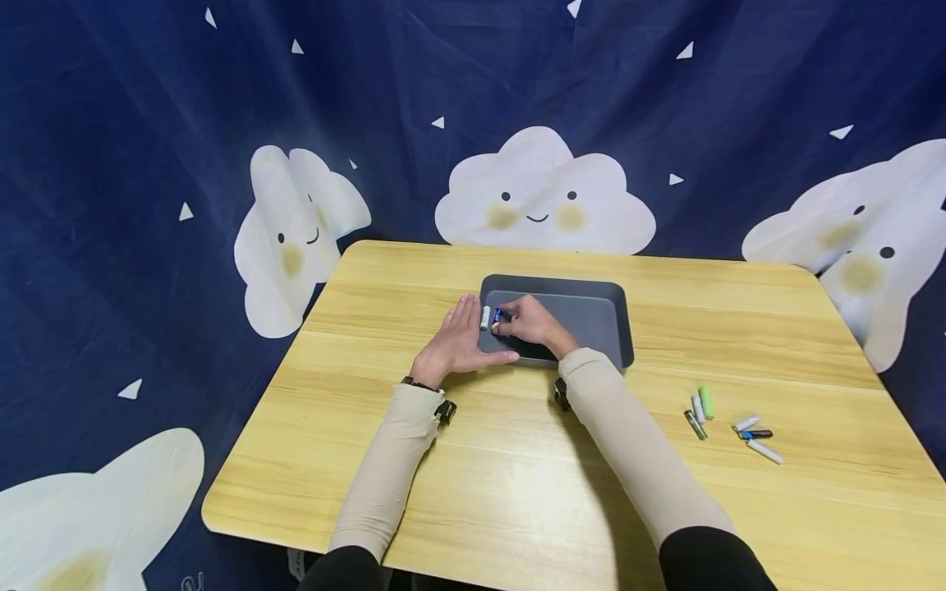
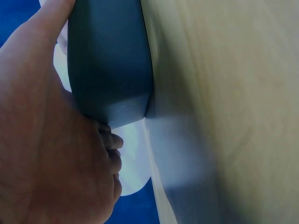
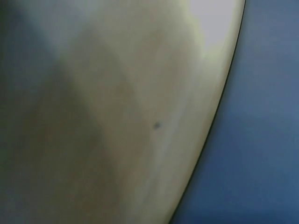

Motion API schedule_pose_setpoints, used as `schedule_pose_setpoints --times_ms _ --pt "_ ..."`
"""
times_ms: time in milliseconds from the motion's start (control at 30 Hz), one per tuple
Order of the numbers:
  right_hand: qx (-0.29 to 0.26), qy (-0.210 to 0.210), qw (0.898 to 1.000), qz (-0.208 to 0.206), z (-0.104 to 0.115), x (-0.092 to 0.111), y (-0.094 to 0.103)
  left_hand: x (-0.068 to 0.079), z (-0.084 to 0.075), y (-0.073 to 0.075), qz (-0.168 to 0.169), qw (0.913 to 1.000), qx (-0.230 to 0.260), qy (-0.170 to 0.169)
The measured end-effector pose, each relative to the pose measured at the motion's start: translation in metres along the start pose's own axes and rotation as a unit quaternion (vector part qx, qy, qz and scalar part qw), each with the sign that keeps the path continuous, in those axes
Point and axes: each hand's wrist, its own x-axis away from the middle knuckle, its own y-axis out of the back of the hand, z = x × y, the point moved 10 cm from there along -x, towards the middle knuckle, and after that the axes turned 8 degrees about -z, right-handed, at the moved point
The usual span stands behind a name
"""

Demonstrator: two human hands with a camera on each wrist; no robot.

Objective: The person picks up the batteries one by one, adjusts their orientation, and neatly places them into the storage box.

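Note:
A dark grey tray [image 1: 584,316] lies on the table, its front corner also visible in the left wrist view. Inside, along its left end, stands or lies a white battery [image 1: 484,318]; which of the two I cannot tell. Just right of that one, my right hand [image 1: 534,322] pinches a blue battery [image 1: 498,315] between thumb and fingers, low over the tray's floor. My left hand [image 1: 456,338] rests against the tray's left front corner, fingers straight along the left side and thumb along the front rim. The right wrist view shows no fingers.
On the right of the wooden table [image 1: 510,476] are two loose groups of batteries: one with a green battery [image 1: 706,403], the other with a blue-and-black battery [image 1: 755,434] and white ones. A dark blue curtain [image 1: 399,74] with cloud prints hangs behind.

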Motion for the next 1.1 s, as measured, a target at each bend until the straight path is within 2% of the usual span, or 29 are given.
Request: schedule_pose_setpoints --times_ms 400,700,900,1100 --pt "0.045 0.002 0.999 0.003 0.001 -0.001 -0.002 0.000 -0.001 0.000 0.004 1.0000 -0.001 0.002" --pt "0.038 -0.015 0.999 0.008 -0.001 0.002 -0.001 -0.001 0.001 -0.002 0.009 0.9999 0.001 0.005" --pt "0.026 -0.015 1.000 0.004 -0.001 0.009 0.008 -0.002 0.003 -0.006 0.016 0.9998 -0.002 0.007" --pt "0.009 -0.014 1.000 -0.006 0.001 0.020 0.029 -0.002 0.002 -0.004 0.011 0.9999 -0.002 0.008"
